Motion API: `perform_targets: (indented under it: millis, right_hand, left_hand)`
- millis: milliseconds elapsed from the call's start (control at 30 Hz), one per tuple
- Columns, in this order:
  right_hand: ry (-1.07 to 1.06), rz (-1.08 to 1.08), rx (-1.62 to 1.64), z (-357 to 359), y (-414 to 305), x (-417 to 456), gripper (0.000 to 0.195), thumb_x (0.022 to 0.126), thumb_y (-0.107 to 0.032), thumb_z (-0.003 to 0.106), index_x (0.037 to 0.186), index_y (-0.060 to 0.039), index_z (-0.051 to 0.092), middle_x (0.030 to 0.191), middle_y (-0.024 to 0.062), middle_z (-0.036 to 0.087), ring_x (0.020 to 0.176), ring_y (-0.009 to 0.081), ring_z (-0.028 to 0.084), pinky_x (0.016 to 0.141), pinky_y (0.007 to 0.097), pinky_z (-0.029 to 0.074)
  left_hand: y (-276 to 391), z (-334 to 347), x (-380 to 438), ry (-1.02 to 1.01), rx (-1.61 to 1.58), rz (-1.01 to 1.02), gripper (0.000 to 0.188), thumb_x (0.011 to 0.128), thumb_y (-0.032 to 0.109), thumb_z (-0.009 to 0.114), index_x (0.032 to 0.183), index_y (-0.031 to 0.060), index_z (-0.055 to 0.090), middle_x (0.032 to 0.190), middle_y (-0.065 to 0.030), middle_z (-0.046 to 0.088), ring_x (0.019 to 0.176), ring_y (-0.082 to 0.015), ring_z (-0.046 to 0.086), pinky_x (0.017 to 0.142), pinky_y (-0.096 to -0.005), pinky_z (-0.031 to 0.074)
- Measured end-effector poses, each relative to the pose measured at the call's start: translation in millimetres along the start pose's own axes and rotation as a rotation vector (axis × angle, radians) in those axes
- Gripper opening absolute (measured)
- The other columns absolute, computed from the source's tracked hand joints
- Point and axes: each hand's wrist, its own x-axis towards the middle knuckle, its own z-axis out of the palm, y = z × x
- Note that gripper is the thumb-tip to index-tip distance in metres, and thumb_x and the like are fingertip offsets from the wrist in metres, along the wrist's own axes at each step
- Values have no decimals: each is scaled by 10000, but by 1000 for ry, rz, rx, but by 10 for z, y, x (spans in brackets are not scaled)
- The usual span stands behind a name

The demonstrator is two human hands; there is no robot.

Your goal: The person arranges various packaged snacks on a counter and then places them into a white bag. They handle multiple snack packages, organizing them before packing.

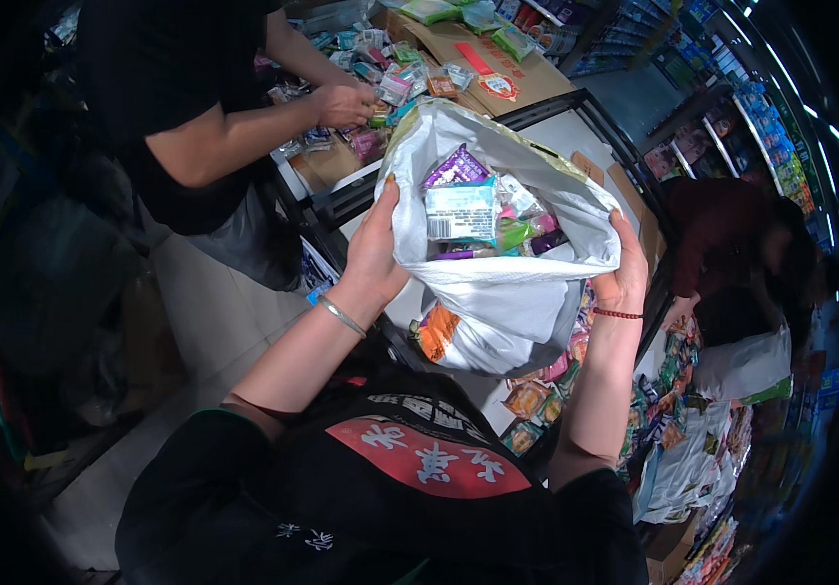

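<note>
A white woven plastic sack point(500, 307) with a yellowish back edge stands before me, its mouth spread wide. My left hand point(375, 245) grips the sack's left rim, and my right hand point(626, 259) grips the right rim. Inside lie several wrapped packets: a pale blue packet point(461, 212) with a barcode, a purple packet point(457, 167) behind it, and a green one point(514, 234) among others. The sack's outer side carries an orange print. Its bottom rests on or above the display table; which one I cannot tell.
Wrapped snacks point(529, 398) lie below the sack at right. Black rails point(551, 104) frame the display. Behind are a cardboard box point(493, 66) and a heap of small packets point(397, 80), where a person's hands point(346, 104) are. Another person point(727, 241) bends at right, near a white plastic bag point(749, 363).
</note>
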Motion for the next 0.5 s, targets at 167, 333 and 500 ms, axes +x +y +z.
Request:
perform_targets:
  millis: [167,333,500]
  right_hand:
    - [-8,19,59,-429,-484,-97,408,925,-181,524,1266,40,488,1269,218,543,1145,353,544,990,476,437]
    - [208,-163,71,-119,-1007,-765,404,915,-262,536,1230,-9,537,1198,164,598,1113,320,557,973,444,432]
    - [39,-193,79,-439,-938,-666,334,946,-210,503,1196,6,554,1187,158,609,1110,300,562,969,433,436]
  left_hand:
    - [-306,786,-167,-202,84,-211,369,994,322,451,1206,26,510,1113,-93,613,933,-180,624,851,-326,507]
    - [-618,1031,-720,-458,273,-173,435,1004,316,446,1306,4,459,1205,-28,544,1127,-58,472,971,-256,385]
    - [-594,698,-620,-369,193,7,444,1010,304,407,1355,24,400,1200,-50,543,1092,-118,533,931,-296,443]
